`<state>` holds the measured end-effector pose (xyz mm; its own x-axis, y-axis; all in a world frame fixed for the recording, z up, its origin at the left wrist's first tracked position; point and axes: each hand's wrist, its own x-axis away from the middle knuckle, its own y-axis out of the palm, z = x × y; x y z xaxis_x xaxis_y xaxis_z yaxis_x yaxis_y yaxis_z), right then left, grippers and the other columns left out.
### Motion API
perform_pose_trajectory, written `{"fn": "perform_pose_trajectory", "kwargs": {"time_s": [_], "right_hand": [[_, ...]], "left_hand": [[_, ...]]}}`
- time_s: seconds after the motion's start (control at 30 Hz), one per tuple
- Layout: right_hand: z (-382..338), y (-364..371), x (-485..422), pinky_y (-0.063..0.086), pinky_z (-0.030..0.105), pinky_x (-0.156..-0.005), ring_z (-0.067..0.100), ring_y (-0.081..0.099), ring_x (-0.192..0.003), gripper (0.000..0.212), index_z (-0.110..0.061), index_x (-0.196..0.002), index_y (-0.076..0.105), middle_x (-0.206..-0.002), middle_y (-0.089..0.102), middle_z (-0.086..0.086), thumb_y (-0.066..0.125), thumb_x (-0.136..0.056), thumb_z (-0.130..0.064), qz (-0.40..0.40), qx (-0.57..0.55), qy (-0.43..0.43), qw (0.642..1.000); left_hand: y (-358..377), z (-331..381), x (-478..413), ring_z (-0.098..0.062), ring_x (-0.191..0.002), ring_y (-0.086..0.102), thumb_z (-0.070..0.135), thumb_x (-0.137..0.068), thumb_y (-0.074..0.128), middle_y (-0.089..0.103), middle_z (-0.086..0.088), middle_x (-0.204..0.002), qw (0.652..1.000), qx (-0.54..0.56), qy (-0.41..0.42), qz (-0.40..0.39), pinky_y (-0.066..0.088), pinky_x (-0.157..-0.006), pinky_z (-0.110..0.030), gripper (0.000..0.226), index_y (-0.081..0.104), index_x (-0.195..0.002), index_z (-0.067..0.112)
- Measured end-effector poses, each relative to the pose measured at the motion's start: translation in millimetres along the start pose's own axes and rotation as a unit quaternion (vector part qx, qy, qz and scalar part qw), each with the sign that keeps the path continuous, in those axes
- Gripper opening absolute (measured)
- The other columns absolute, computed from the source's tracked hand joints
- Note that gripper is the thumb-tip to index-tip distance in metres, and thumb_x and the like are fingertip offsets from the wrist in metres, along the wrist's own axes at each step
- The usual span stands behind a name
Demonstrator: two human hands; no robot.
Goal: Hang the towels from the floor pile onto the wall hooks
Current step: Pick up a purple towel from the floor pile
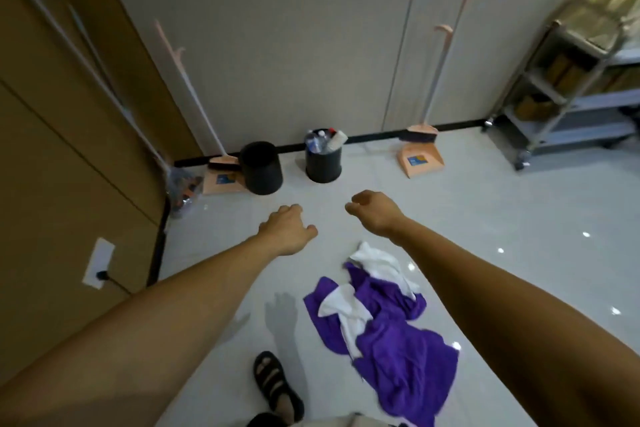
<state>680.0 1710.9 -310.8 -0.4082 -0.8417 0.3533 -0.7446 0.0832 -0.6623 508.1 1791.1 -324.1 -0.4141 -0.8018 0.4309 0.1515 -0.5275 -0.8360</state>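
While both the left hand (289,229) and right hand (372,213) are held loosely curled and empty, one towel should be pinched singly from the towel pile (384,326) lying below and between them

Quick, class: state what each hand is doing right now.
Left hand: loosely curled, holding nothing.
Right hand: loosely curled, holding nothing.

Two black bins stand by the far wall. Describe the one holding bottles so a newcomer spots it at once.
Follow the black baseboard along the far wall. Two black bins stand before it, between the pink dustpans. The bin with bottles is the right one, upright and stuffed with plastic bottles; its neighbour, the tilted bin, shows nothing inside.
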Motion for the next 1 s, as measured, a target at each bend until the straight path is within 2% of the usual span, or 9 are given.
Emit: {"fn": "perform_pose_trajectory", "kwargs": {"time_s": [0.1,0.2,0.43,0.53,0.63,0.73,0.9,1.0], "right_hand": [[75.3,-18.1,23.4,0.040,0.033,-0.101,0.027,0.053,-0.122,0.047,-0.009,-0.133,0.054,-0.137,0.055,0.011,0.056,-0.093,-0.034,0.020,-0.004,0.082,0.996],[134.7,-21.6,44.1,0.041,0.033,-0.100,0.026,0.056,-0.120,0.047,-0.010,-0.133,0.054,-0.135,0.058,0.010,0.056,-0.092,-0.033,0.026,-0.023,0.162,0.986],[262.7,30.3,38.5,0.048,0.034,-0.092,0.027,0.061,-0.110,0.041,-0.010,-0.128,0.059,-0.125,0.063,0.011,0.058,-0.091,-0.028,0.007,-0.068,0.284,0.957],[329.0,77.9,28.2,0.047,0.030,-0.088,0.024,0.060,-0.109,0.042,-0.012,-0.130,0.057,-0.125,0.063,0.008,0.056,-0.092,-0.029,-0.010,-0.082,0.315,0.946],[407.9,144.8,16.0,0.049,0.035,-0.090,0.025,0.062,-0.105,0.041,-0.013,-0.130,0.056,-0.121,0.065,0.008,0.055,-0.094,-0.031,-0.033,-0.093,0.346,0.933],[492.3,220.6,7.6,0.049,0.035,-0.091,0.030,0.061,-0.107,0.042,-0.012,-0.131,0.055,-0.121,0.064,0.011,0.055,-0.093,-0.030,-0.060,-0.100,0.386,0.915],[612.1,332.9,6.4,0.044,0.031,-0.086,0.032,0.060,-0.109,0.036,-0.009,-0.124,0.056,-0.121,0.063,0.014,0.052,-0.094,-0.029,-0.086,-0.098,0.444,0.886],[667.9,383.9,4.0,0.044,0.034,-0.093,0.034,0.058,-0.114,0.040,-0.007,-0.128,0.052,-0.126,0.059,0.017,0.051,-0.093,-0.025,-0.091,-0.098,0.478,0.868]], "left_hand": [[47.3,33.8,-6.1,-0.032,-0.130,0.043,0.045,-0.090,0.053,0.035,-0.010,-0.150,0.996,-0.032,0.049,-0.064,0.041,-0.104,-0.045,0.067,0.031,-0.146,0.016],[91.5,55.6,-18.5,-0.033,-0.127,0.045,0.044,-0.088,0.054,0.040,-0.012,-0.145,0.988,-0.050,0.079,-0.122,0.042,-0.102,-0.043,0.063,0.037,-0.141,0.014],[225.8,67.2,-67.6,-0.034,-0.122,0.047,0.038,-0.088,0.054,0.046,-0.015,-0.137,0.967,-0.064,0.087,-0.231,0.042,-0.099,-0.041,0.052,0.046,-0.131,0.010],[299.7,59.3,-83.0,-0.033,-0.120,0.049,0.036,-0.090,0.053,0.049,-0.015,-0.134,0.962,-0.053,0.062,-0.262,0.043,-0.098,-0.041,0.050,0.047,-0.130,0.008],[385.8,44.2,-101.7,-0.030,-0.112,0.053,0.039,-0.089,0.054,0.053,-0.010,-0.127,0.956,-0.058,0.048,-0.285,0.047,-0.094,-0.041,0.046,0.049,-0.126,0.011],[482.7,25.8,-125.5,-0.028,-0.105,0.055,0.039,-0.089,0.053,0.055,-0.008,-0.120,0.947,-0.067,0.047,-0.310,0.048,-0.091,-0.044,0.039,0.052,-0.117,0.012],[620.8,-9.1,-149.9,-0.031,-0.105,0.055,0.033,-0.090,0.053,0.058,-0.011,-0.109,0.938,-0.063,0.054,-0.336,0.046,-0.089,-0.038,0.025,0.055,-0.097,0.009],[686.2,-23.5,-161.5,-0.033,-0.108,0.054,0.028,-0.090,0.054,0.059,-0.017,-0.115,0.938,-0.070,0.060,-0.334,0.044,-0.094,-0.040,0.030,0.058,-0.108,0.004]]}}
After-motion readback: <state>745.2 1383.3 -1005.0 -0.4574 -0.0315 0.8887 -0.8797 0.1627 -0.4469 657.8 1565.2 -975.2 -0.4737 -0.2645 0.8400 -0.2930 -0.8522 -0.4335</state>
